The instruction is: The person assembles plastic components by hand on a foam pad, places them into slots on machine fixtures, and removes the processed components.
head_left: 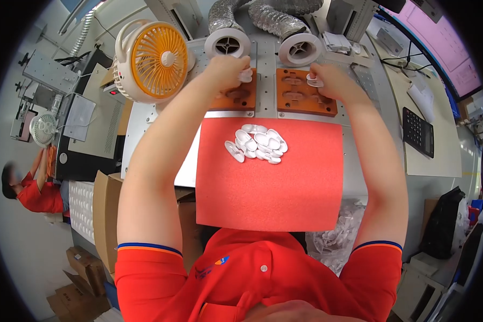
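Note:
My left hand [226, 72] is closed on a small white plastic part [246, 75] above the left orange fixture block [245, 101]. Over the right orange fixture block [306, 110], my right hand [330, 80] pinches another white plastic part [314, 81]. Both blocks have shaped recesses; my hands cover some of them. A pile of white oval, shell-like plastic parts [255, 142] lies on the red mat [268, 193] in front of me.
An orange and white fan [158, 61] stands at left. Two foil ducts end in white round vents [228, 44] behind the blocks. A calculator [418, 131] lies at right. Near my lap is a clear bag of white parts [338, 233]. Another person [40, 193] works far left.

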A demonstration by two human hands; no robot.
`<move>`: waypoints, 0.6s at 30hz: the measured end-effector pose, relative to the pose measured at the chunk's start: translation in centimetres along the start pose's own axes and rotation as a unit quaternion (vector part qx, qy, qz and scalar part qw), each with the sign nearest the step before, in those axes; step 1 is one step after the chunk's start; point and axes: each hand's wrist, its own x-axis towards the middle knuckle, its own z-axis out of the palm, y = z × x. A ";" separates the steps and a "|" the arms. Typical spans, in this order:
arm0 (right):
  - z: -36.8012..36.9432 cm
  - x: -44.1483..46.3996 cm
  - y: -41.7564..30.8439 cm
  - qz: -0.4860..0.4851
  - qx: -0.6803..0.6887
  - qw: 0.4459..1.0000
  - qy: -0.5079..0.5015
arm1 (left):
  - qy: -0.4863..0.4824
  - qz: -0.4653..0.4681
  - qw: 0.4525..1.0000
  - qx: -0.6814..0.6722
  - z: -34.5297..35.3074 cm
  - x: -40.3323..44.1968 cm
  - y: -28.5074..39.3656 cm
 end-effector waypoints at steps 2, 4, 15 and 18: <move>-0.1 0.2 -0.7 0.007 -0.023 1.000 -0.019 | -0.025 0.009 1.000 0.012 -0.4 0.6 -0.1; 0.2 -0.5 -0.3 0.010 0.034 0.999 0.012 | -0.053 0.016 0.998 0.021 -0.4 -0.1 -0.1; 5.7 -6.0 -12.2 0.182 0.817 0.346 0.424 | 0.074 -0.085 0.753 -0.648 -0.5 -3.0 17.4; 4.0 -11.3 -14.8 0.254 0.740 0.280 0.556 | 0.074 0.004 0.798 -0.598 -0.6 -5.9 23.7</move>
